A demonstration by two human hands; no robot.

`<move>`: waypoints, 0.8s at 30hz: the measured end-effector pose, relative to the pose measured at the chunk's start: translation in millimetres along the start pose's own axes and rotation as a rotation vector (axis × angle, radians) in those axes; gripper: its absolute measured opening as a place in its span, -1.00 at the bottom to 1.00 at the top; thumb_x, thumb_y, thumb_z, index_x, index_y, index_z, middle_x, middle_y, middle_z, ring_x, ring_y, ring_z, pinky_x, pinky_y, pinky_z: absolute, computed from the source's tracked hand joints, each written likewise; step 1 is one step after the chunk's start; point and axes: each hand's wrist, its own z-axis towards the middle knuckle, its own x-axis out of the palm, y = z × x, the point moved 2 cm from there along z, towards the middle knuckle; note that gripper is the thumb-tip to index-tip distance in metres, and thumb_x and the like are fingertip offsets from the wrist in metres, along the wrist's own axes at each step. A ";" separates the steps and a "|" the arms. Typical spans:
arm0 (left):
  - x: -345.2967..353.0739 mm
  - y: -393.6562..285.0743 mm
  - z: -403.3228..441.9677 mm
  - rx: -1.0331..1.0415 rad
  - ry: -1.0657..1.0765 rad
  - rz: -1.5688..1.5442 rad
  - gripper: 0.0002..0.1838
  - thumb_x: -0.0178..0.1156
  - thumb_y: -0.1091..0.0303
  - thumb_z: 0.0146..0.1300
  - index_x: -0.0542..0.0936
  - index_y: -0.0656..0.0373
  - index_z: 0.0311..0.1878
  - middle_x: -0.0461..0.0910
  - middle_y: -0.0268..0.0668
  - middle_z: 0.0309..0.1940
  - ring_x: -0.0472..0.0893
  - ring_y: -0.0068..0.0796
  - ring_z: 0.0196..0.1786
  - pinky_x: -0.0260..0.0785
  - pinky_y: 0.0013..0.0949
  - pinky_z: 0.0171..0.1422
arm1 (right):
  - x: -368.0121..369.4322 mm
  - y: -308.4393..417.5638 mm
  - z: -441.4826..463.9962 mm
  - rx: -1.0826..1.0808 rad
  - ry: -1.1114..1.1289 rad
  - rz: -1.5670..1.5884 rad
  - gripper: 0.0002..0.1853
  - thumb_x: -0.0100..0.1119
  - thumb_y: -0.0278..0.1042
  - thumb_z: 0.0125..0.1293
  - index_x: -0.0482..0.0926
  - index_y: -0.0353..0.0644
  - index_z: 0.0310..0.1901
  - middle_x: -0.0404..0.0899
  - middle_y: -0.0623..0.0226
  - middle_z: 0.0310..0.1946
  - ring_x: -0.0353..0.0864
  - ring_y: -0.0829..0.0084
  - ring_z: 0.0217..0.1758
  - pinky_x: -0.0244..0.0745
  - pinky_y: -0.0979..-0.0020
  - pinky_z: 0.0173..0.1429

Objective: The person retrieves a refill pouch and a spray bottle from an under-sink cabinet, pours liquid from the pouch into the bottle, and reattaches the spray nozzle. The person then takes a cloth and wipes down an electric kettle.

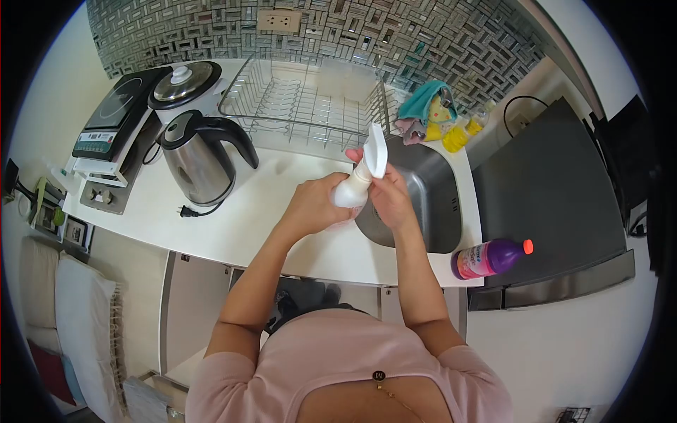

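White worktop (240,233): stretches ahead of the person, with a sink set into its right part.
Left hand (316,204): clasped around the body of the spray bottle.
Right hand (390,201): fingers gripping at the neck, just under the white spray head (377,151).
Spray bottle (350,194): tilted, held up by both hands over the sink's left edge.
Purple bottle (497,257): orange-capped, at the front right corner.
Steel sink (441,194): beside the right hand.
Kettle (194,166): left of the hands, black-handled.
Dish rack (303,106): wire, behind the sink and kettle.
Patterned tiles (338,35): across the back wall.
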 end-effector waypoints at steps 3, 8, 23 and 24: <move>5.6 -1.2 0.4 0.014 -0.069 0.031 -0.47 0.40 0.22 -0.20 0.56 0.14 -0.07 0.65 -0.08 -0.30 0.64 -0.08 -0.21 0.44 -0.18 -0.10 | -4.5 -3.9 -0.2 -0.018 -0.092 -0.070 -0.54 0.20 -0.41 0.21 0.32 -0.30 0.12 0.43 0.09 0.15 0.40 0.39 0.19 0.24 0.33 0.30; 19.6 3.7 9.1 0.062 -0.244 0.065 -0.44 0.40 0.22 -0.19 0.54 0.18 -0.03 0.64 -0.04 -0.32 0.64 -0.09 -0.22 0.46 -0.19 -0.11 | 26.9 -16.5 -3.4 -0.157 -0.428 -0.211 -0.55 0.24 -0.47 0.20 0.29 -0.30 0.07 0.42 0.08 0.14 0.38 0.41 0.20 0.22 0.35 0.31; 17.6 7.1 8.9 0.067 0.056 -0.140 -0.40 0.43 0.23 -0.24 0.57 0.23 -0.04 0.65 -0.08 -0.32 0.66 -0.17 -0.25 0.46 -0.29 -0.10 | -1.7 13.0 -7.0 0.048 -0.070 -0.168 -0.48 0.09 -0.37 0.27 0.27 -0.31 0.25 0.49 0.13 0.09 0.43 0.38 0.17 0.23 0.32 0.31; 20.2 2.6 7.7 0.073 -0.009 -0.058 -0.40 0.43 0.22 -0.24 0.56 0.23 -0.04 0.65 -0.08 -0.33 0.66 -0.16 -0.25 0.46 -0.29 -0.11 | 0.6 11.6 -7.5 0.029 -0.150 -0.224 -0.45 0.11 -0.38 0.26 0.24 -0.30 0.27 0.48 0.17 0.10 0.42 0.42 0.16 0.25 0.34 0.31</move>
